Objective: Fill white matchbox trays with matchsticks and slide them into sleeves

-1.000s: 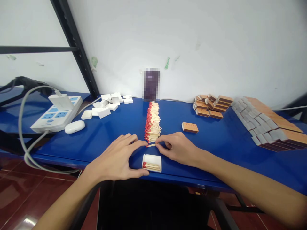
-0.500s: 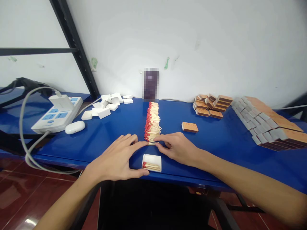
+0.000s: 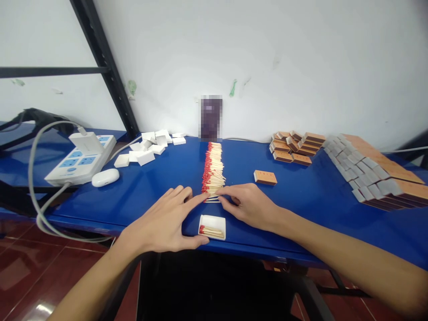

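Observation:
A long row of red-headed matches (image 3: 214, 171) runs down the blue table, heads to the left. My left hand (image 3: 160, 220) is spread, its index fingertip touching match heads at the near end of the row. Its thumb reaches the left front corner of a white matchbox tray (image 3: 213, 220), which holds several matches (image 3: 211, 232). From the other side, my right hand (image 3: 249, 205) has thumb and index finger closed around the plain ends of the nearest matches, its other fingers curled. A few matches lie slightly apart at this near end.
An orange matchbox (image 3: 265, 177) lies right of the row. Matchbox piles (image 3: 294, 147) and a large stack of matchbox sleeves (image 3: 377, 171) stand farther right. White trays (image 3: 145, 157), a white earbud case (image 3: 105, 178) and a power strip (image 3: 80, 160) are at left.
Both hands have shifted very slightly at the near end of the row, and the nearest matches show a bit more clearly between the fingertips. The tray stays in place.

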Tool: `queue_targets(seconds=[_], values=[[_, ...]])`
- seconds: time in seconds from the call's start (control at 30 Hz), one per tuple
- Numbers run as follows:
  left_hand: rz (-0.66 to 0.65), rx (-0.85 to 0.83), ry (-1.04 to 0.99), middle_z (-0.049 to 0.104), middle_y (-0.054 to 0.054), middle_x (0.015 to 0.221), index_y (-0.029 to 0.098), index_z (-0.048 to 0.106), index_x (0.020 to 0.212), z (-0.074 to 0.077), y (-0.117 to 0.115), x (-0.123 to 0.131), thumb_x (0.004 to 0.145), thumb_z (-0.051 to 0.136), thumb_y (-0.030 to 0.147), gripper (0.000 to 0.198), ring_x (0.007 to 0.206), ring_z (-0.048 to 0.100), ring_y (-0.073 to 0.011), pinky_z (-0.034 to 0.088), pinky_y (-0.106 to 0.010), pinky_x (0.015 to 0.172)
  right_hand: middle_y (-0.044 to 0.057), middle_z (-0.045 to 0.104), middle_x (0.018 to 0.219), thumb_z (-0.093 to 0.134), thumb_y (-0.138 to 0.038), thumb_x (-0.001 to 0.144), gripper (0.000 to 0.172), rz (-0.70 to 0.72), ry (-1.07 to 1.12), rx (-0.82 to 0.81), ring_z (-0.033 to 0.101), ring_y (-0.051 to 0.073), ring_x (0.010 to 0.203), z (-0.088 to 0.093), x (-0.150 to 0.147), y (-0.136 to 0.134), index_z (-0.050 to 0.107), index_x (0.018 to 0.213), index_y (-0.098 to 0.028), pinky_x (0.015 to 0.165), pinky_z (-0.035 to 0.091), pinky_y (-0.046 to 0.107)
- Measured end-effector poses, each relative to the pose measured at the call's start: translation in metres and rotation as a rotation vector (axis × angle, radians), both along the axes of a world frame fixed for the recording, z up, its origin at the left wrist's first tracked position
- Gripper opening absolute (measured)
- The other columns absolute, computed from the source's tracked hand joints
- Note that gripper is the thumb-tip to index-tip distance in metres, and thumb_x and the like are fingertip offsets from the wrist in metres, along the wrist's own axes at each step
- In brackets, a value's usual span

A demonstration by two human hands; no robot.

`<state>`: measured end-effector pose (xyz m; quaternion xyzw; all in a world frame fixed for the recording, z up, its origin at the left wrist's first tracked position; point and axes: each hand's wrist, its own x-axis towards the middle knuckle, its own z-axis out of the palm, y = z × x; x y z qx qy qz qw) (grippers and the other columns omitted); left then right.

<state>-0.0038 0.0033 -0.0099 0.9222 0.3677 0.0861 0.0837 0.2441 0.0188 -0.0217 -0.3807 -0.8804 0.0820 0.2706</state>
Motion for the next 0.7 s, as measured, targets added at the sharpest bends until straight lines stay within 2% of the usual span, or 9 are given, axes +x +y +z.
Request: queue_targets(seconds=[0.13,0.43,0.7], values=[[-0.014,-0.011,-0.010,0.050,-0.005,0.102,0.028,0.038,0.149,0.0028,0.0002,0.0015,0.081,0.060,0.064,0.080,0.095,0.047,-0.0261,0.039,-0.050,0.096,-0.002,0.061,0.060,0.052,-0.019,0.092,0.020,-0.011,-0.010,-0.029,0.043,0.008,0.048,0.0006,0.0004,0.0000,0.072,0.089,-0.017,0.055,0.034,0.022],[0.001,-0.037,-0.028,0.051,-0.006,0.105,0.026,0.042,0.146,0.0019,0.0012,0.0009,0.081,0.059,0.067,0.079,0.098,0.047,-0.0277,0.038,-0.053,0.099,-0.001,0.066,0.065,0.051,-0.020,0.093,0.025,-0.034,-0.039,-0.053,0.046,0.009,0.049,0.0025,0.0004,0.0009,0.073,0.105,-0.019,0.056,0.035,0.022],[0.005,-0.052,-0.008,0.049,-0.009,0.117,0.026,0.035,0.149,-0.0005,0.0020,-0.0014,0.082,0.055,0.070,0.083,0.113,0.046,-0.0319,0.027,-0.059,0.110,-0.001,0.066,0.064,0.051,-0.020,0.093,0.024,-0.036,-0.049,-0.060,0.047,0.009,0.049,0.0041,-0.0003,0.0036,0.074,0.102,-0.018,0.057,0.034,0.022]])
